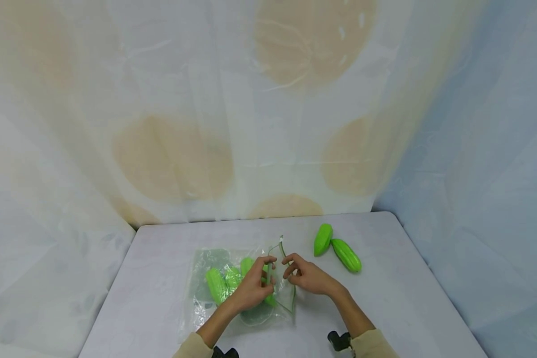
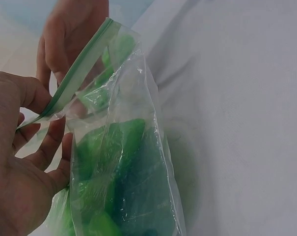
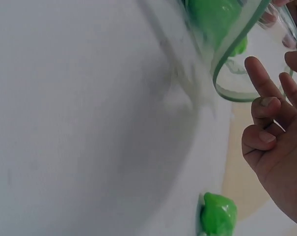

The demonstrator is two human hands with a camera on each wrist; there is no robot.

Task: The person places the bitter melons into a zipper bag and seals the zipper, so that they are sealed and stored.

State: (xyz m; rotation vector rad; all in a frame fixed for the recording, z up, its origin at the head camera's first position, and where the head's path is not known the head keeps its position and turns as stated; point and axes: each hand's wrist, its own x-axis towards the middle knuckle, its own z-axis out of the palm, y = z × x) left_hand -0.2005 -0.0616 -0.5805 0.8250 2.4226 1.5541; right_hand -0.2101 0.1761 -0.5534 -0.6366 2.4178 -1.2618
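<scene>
A clear zip bag (image 1: 199, 311) with a green zip strip (image 2: 79, 66) lies on the table, its mouth facing right and standing apart. Inside it are several green ridged, cucumber-like vegetables (image 1: 216, 286). My left hand (image 1: 252, 288) pinches the bag's zip edge between thumb and fingers in the left wrist view. Just right of the mouth is my right hand (image 1: 311, 277), fingers loosely bent and holding nothing. In the right wrist view its fingertips (image 3: 254, 66) are close to the zip strip. Two more such vegetables, one upright-lying (image 1: 323, 239) and one slanted (image 1: 346, 255), rest on the table.
The white-covered table (image 1: 394, 308) has rounded far corners. Patterned curtains (image 1: 268, 149) hang behind it and along both sides. Below the right forearm, a black wrist device (image 1: 339, 341) shows at the sleeve.
</scene>
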